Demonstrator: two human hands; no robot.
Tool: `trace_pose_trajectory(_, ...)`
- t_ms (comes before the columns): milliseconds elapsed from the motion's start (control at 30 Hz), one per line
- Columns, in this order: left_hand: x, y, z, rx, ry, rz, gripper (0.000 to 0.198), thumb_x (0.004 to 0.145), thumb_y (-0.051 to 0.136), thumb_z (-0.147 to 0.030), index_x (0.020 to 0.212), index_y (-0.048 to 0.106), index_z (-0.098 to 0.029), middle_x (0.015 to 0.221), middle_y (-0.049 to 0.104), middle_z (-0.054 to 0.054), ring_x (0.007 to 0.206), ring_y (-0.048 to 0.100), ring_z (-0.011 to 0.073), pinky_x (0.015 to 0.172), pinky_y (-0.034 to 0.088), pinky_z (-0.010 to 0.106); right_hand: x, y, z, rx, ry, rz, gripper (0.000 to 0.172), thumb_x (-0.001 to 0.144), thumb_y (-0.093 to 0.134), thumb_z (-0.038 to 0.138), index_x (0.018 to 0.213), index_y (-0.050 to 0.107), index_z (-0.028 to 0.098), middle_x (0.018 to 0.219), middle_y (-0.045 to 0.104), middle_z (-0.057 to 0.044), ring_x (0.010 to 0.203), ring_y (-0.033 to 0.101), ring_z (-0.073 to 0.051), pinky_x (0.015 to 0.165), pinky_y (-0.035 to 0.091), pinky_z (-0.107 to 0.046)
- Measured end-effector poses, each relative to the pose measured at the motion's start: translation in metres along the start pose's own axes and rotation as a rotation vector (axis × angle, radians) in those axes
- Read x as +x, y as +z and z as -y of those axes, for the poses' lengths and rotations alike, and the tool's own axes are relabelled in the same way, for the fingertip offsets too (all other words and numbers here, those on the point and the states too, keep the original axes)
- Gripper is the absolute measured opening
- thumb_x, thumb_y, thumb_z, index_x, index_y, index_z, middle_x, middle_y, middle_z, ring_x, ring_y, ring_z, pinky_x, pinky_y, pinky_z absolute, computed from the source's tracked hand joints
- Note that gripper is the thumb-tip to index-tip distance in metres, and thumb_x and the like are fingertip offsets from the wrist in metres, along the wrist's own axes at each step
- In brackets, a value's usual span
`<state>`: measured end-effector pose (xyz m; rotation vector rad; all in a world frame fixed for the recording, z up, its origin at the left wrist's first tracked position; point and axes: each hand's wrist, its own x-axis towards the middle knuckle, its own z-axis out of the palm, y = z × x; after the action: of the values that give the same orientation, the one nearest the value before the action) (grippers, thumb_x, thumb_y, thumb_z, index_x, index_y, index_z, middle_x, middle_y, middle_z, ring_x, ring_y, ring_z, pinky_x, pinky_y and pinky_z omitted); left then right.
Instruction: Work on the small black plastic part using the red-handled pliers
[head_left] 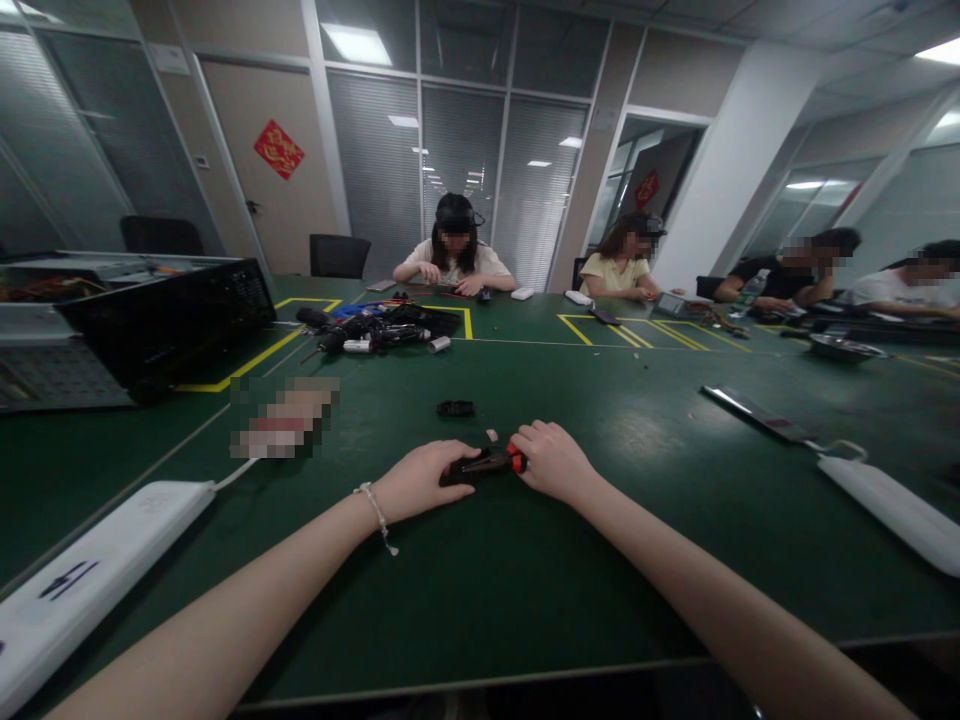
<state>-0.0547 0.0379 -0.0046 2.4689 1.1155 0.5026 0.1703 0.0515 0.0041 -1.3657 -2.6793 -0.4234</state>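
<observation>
My left hand (427, 478), with a bracelet at its wrist, is closed around a small black part (459, 470) lying low over the table. In my right hand (551, 460) are pliers (516, 458) with red handles, my fingers wrapped round the grips. The dark jaws point left and meet the black part; whether they bite on it I cannot tell. Just beyond my hands lies another small black plastic piece (456, 408). A little pale scrap (492, 435) sits between that piece and the pliers.
On the green table (480, 600), a power bank (97, 580) with a cable lies left and another white power bank (889, 510) right, wired to a phone (754, 412). A black computer case (172, 320) stands at the left. Cables and tools (382, 328) pile up ahead. Several people sit across.
</observation>
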Motion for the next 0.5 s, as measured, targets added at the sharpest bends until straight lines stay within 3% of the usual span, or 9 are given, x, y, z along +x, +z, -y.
trace_pose_trajectory(500, -0.0002, 0.0, -0.0018, 0.007, -0.009, 0.004, 0.046, 0.075, 0.056, -0.037, 0.118, 0.044, -0.024, 0.111, 0.053, 0.004, 0.087, 0.054, 0.0198, 0.072, 0.044, 0.031, 0.0005, 0.0008, 0.0005, -0.027, -0.006, 0.001, 0.018, 0.072, 0.05, 0.025, 0.086, 0.057, 0.016, 0.088, 0.058, -0.007, 0.079, 0.048, -0.017, 0.068, 0.033, -0.027)
